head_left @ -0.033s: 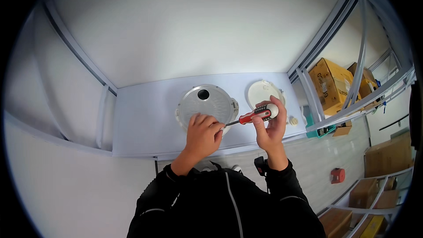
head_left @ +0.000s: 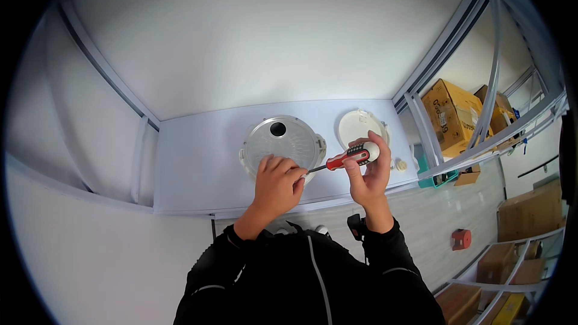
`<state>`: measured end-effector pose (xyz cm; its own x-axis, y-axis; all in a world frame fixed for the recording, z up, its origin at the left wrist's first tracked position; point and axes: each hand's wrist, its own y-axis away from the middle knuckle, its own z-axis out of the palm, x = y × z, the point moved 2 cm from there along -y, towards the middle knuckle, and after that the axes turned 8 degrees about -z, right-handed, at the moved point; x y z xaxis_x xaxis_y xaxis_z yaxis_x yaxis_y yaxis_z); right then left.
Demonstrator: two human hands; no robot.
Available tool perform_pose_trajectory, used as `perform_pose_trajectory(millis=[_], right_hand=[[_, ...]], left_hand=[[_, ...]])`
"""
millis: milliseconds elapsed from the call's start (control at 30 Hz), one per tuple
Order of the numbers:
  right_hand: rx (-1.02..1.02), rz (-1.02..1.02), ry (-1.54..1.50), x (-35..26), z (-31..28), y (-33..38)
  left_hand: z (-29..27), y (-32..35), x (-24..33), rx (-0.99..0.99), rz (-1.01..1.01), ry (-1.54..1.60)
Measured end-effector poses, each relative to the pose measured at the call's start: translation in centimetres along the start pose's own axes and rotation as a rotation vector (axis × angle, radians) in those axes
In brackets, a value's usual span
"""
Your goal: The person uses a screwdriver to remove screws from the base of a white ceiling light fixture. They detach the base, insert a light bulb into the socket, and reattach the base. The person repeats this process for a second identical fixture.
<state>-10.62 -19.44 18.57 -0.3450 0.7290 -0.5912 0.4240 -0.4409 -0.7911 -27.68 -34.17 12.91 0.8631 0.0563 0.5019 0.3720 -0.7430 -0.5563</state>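
A round grey unit (head_left: 280, 144) with a ribbed top and a black hole near its far edge lies on the white table (head_left: 192, 162). My left hand (head_left: 276, 183) rests on its near rim with the fingers curled over the edge. My right hand (head_left: 368, 176) grips a screwdriver (head_left: 349, 158) with a red and black handle and a white end. Its shaft points left, with the tip at my left fingers and the unit's near right rim. What the tip touches is hidden.
A white round disc (head_left: 360, 125) lies on the table right of the unit, with a small white cap (head_left: 400, 165) near the table's right edge. Cardboard boxes (head_left: 448, 114) sit beyond a metal frame (head_left: 421, 126) on the right. A small red object (head_left: 461, 239) lies on the floor.
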Motion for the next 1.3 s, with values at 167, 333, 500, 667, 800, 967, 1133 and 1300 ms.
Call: perform_pose_trajectory(millis=[167, 333, 500, 667, 800, 967, 1133, 1300], right_hand=[[-0.031, 0.034, 0.014, 0.3, 0.5, 0.1], [-0.078, 0.031, 0.029, 0.5, 0.2, -0.3], [-0.132, 0.024, 0.03, 1.1, -0.3, -0.6], [-0.178, 0.032, -0.047, 1.4, -0.7, -1.2], [-0.208, 0.015, -0.067, 1.5, -0.8, -1.3], [-0.353, -0.198, 0.174, -0.4, -1.0, -3.4], [-0.317, -0.047, -0.19, -0.6, 0.2, -3.6], [-0.373, -0.199, 0.025, -2.0, 0.5, -5.3]], left_hand=[[0.6, 0.5, 0.1, 0.046, -0.053, 0.047], [1.4, 0.7, 0.2, 0.12, -0.099, 0.014], [1.7, 0.4, 0.9, 0.159, -0.113, -0.018], [2.4, 0.6, 1.2, 0.219, -0.111, -0.047], [2.9, 0.8, 1.4, 0.253, -0.103, -0.055], [2.8, 1.1, 1.1, 0.262, -0.112, -0.073], [3.0, 1.3, 1.0, 0.238, -0.144, -0.06], [2.8, 1.2, 1.0, 0.212, -0.174, -0.096]])
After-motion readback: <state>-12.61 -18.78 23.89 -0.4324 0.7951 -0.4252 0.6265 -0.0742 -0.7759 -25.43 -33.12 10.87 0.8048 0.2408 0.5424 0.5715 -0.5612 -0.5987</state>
